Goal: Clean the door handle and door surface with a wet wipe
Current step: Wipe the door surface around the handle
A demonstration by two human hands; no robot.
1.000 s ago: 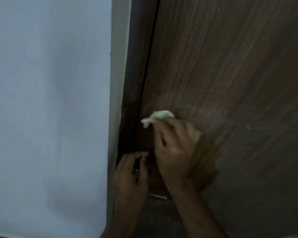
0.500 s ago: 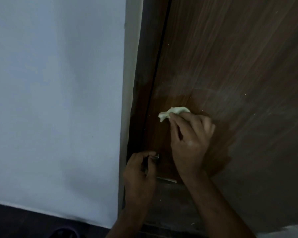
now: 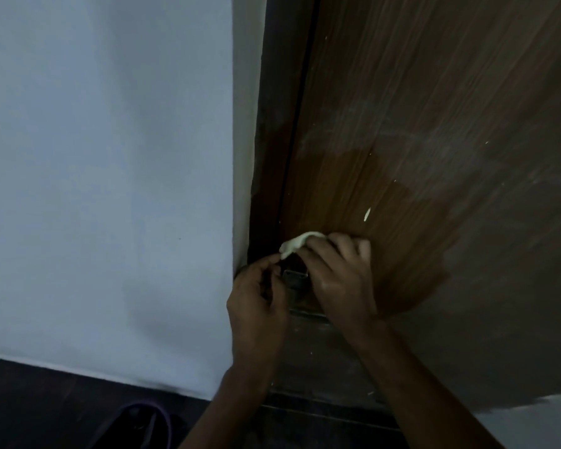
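I've got the right hand (image 3: 337,273) flat against the wooden door (image 3: 434,157), fingers pressed together over the crumpled white wet wipe (image 3: 297,244), which pokes out past the fingertips toward the door's latch edge, just above the metal door handle (image 3: 293,280). The left hand (image 3: 256,303) is curled beside that handle, thumb and fingers drawn in close, though I can't tell if it actually grips the metal. A darker damp patch spreads up the door from the wipe.
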